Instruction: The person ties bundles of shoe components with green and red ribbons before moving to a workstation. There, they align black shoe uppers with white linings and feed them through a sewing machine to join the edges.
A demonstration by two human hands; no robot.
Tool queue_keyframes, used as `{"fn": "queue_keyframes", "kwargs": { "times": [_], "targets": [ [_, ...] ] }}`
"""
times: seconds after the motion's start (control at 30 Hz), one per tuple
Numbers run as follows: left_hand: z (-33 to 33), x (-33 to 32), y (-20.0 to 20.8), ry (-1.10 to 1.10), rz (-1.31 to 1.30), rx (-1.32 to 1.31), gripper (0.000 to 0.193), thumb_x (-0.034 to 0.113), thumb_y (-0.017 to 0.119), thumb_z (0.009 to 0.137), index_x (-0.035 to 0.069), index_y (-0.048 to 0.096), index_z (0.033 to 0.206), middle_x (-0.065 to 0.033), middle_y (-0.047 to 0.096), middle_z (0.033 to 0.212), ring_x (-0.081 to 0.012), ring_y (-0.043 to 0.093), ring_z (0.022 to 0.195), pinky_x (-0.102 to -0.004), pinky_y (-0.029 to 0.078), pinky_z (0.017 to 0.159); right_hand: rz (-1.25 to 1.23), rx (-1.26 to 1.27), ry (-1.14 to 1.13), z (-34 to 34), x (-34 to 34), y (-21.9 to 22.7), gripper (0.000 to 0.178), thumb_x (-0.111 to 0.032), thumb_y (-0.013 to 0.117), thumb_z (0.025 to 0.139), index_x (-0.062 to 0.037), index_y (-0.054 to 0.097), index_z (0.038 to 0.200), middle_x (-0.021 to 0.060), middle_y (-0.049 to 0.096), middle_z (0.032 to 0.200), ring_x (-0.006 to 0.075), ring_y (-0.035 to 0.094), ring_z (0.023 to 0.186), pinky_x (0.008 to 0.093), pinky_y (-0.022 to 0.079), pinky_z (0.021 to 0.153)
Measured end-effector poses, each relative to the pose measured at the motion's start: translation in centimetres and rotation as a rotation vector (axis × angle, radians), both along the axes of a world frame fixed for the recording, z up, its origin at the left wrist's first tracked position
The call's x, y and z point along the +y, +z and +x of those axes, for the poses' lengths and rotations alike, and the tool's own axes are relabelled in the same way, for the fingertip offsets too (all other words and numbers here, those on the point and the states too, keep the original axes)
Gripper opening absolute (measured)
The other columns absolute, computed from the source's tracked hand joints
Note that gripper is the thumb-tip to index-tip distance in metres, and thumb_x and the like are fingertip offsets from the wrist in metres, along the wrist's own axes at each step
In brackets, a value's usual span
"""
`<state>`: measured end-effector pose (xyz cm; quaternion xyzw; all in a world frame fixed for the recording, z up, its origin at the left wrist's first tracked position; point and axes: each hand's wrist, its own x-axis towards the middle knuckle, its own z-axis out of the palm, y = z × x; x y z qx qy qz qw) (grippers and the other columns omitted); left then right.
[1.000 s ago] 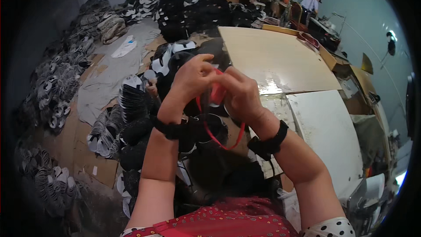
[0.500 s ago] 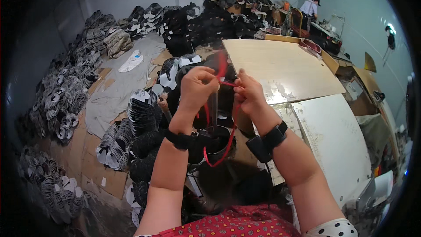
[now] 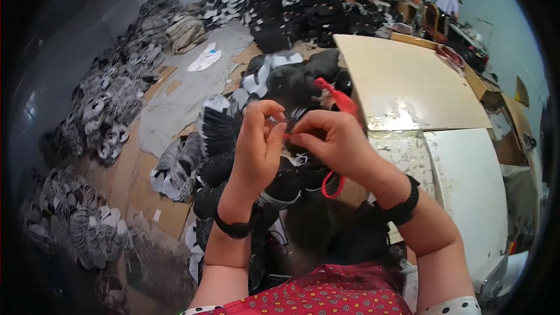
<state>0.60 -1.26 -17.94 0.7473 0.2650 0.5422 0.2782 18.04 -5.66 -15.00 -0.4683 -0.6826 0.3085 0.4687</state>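
Observation:
A thin red ribbon runs between my hands above the stacked caps. My right hand (image 3: 338, 142) is closed, thumb and forefinger pinching it; a short red bit shows at their tips. Close beside it, my left hand (image 3: 256, 149) is curled with its thumb against that same spot, fingers bent round. A wider red piece of the ribbon (image 3: 344, 104) sticks up behind my right hand, and a red loop (image 3: 333, 186) hangs below that wrist. Black caps (image 3: 286, 84) lie just beyond my hands; other dark caps are partly hidden under them.
On the right are a pale wooden board (image 3: 414, 84) and a white board (image 3: 469, 181). Heaps of grey caps (image 3: 105, 105) line the left, with cardboard (image 3: 157, 210) and a grey cloth (image 3: 181, 105) on the floor. A person (image 3: 449, 3) is at the far right.
My hands have come closer together and turned, the right one now bent inward over the ribbon. The hanging ribbon loop is shorter and farther right. The view has shifted left.

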Motion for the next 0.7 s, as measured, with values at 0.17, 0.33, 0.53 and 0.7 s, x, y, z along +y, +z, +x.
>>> {"fn": "queue_keyframes", "kwargs": {
  "times": [0.17,0.33,0.53,0.7],
  "targets": [
    [-2.9,-0.2,-1.1,-0.118,-0.286,-0.209,0.023,-0.004,0.062,0.096,0.006,0.051,0.114,0.0012,0.053,0.097,0.0005,0.047,0.070,-0.0161,0.041,0.062,-0.150,-0.035,0.106,-0.5,0.9,-0.7,0.018,-0.007,0.072,0.093,0.0021,0.064,0.106,0.0053,0.069,0.095,0.0101,0.066,0.088,0.0260,0.054,0.076],
    [-2.5,1.4,-2.3,-0.065,-0.103,-0.234,0.020,-0.003,0.064,0.096,0.004,0.051,0.110,-0.0017,0.058,0.101,-0.0023,0.054,0.067,-0.0178,0.043,0.058,-0.186,0.266,0.208,-2.9,2.9,-1.9,0.020,-0.010,0.079,0.087,0.0027,0.068,0.098,0.0060,0.071,0.086,0.0102,0.065,0.080,0.0266,0.052,0.069],
    [-4.6,5.1,-3.3,0.360,-0.259,-0.435,0.012,0.009,0.072,0.094,0.002,0.065,0.102,0.0020,0.061,0.079,-0.0034,0.051,0.066,-0.0179,0.041,0.058,0.390,-0.089,-0.522,-1.6,7.6,-0.7,0.011,-0.011,0.074,0.089,-0.0006,0.072,0.089,0.0079,0.071,0.080,0.0135,0.065,0.070,0.0298,0.050,0.064],
    [-2.7,6.4,-4.7,0.347,-0.055,-0.306,0.009,0.006,0.073,0.092,0.001,0.073,0.100,0.0015,0.067,0.087,-0.0052,0.058,0.074,-0.0199,0.047,0.067,0.308,-0.227,-0.344,-4.8,9.6,-3.0,0.019,-0.023,0.072,0.088,-0.0049,0.075,0.091,0.0159,0.072,0.088,0.0314,0.071,0.078,0.0381,0.054,0.066]
  ]
}}
